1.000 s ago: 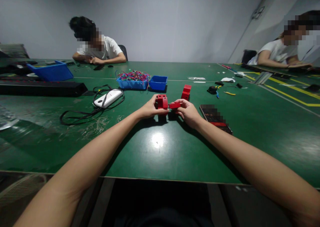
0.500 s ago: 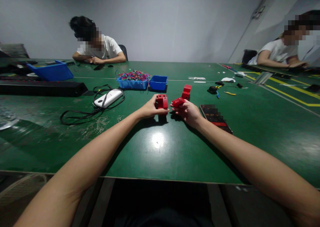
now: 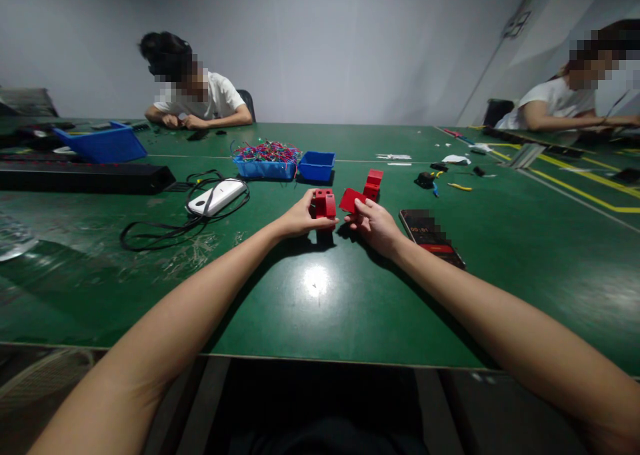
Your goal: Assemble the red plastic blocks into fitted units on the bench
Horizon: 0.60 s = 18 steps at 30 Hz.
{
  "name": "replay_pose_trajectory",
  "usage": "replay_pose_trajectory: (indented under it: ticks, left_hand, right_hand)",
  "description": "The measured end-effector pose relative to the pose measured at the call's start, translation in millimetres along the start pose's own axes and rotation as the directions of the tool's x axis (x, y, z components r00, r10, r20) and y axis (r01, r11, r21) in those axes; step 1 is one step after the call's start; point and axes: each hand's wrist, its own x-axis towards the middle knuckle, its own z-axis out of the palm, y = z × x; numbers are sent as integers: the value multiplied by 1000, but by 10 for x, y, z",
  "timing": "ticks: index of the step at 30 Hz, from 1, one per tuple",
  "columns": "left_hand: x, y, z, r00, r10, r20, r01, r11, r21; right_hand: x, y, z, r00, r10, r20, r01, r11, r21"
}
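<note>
The left hand has its grip pinching a red block just above the green bench. The right hand pinches a flat red piece, tilted up, just beside the block. A phone lies near the right hand.

Assembly workshop (wire bin, workbench)

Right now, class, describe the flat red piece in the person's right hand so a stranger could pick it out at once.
Start at the green table and follow both bare arms to where the hands meet. The right hand pinches a flat red plate in its fingers, just left of the phone. Unlike the chunky red block in the left hand and the red block standing behind, it is thin and tilted.
</note>
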Motion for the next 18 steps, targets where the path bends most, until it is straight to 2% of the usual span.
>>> replay_pose_trajectory:
  ticks: [6,13,18]
  left_hand:
    - [-9,3,4,1000,-10,-5,10,1000,19]
    - [-1,2,3,1000,10,0,-10,999,-35]
    - [4,-8,-4,1000,11,5,-11,1000,-6]
  right_hand:
    - [9,-6,-5,999,-17,-35,18,1000,5]
    - [-3,18,-23,1000,-30,5,29,1000,3]
    - [3,24,-30,998,-59,7,59,998,-26]
